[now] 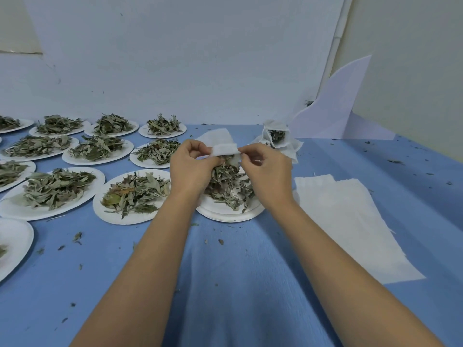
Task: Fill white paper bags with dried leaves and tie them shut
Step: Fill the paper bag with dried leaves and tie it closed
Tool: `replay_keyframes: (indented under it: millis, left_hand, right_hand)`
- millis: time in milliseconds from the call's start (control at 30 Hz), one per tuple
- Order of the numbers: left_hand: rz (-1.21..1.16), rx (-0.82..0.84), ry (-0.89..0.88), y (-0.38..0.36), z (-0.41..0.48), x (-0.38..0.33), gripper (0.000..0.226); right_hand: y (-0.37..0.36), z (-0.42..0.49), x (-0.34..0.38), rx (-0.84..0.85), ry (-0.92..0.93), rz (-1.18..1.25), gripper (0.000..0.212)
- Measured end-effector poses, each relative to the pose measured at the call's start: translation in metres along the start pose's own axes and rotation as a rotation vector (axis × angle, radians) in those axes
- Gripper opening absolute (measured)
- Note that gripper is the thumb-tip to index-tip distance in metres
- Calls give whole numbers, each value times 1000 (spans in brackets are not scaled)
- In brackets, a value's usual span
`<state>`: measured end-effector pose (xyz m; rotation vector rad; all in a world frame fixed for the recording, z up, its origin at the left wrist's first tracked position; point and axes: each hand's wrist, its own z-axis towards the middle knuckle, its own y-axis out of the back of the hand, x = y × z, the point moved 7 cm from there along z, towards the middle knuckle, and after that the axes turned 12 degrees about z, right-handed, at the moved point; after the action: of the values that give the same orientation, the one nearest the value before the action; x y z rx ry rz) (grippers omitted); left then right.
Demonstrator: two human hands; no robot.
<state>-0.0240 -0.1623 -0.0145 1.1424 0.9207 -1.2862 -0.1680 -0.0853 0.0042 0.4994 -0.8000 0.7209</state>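
Observation:
My left hand (193, 164) and my right hand (263, 169) each pinch one end of a small white paper bag (224, 149), held flat between them above a white paper plate (225, 211) heaped with dried grey-green leaves (228, 184). The plate sits on a stack of other plates. Behind my right hand stands a filled white bag (276, 137) with leaves showing at its mouth. A stack of flat white bags (350, 221) lies on the blue cloth to the right.
Several white plates of dried leaves (135, 194) cover the left half of the blue table (238, 284). Another flat white sheet (218, 136) lies behind my hands. A white folded board (335, 108) leans at the back right. Leaf crumbs are scattered over the cloth.

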Motion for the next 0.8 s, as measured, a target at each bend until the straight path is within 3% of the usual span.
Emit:
replay_keyframes:
  millis: [233,433,533,800]
  left_hand:
    - [-212,-171,307,-4,1,15,34]
    - [-269,-225,414,-9,-3,19,26]
    - [-250,-181,382,-10,-4,17,23]
    - [-231,122,224,-13,-5,6,12]
  right_hand:
    - [-16,-12,3,151,130,-116,9]
    - [-24,-12,-8,307,-47,57,23]
    - [-27,-14,-10,333,-126,152,31]
    - [-12,-5,-14,137,-177,139,24]
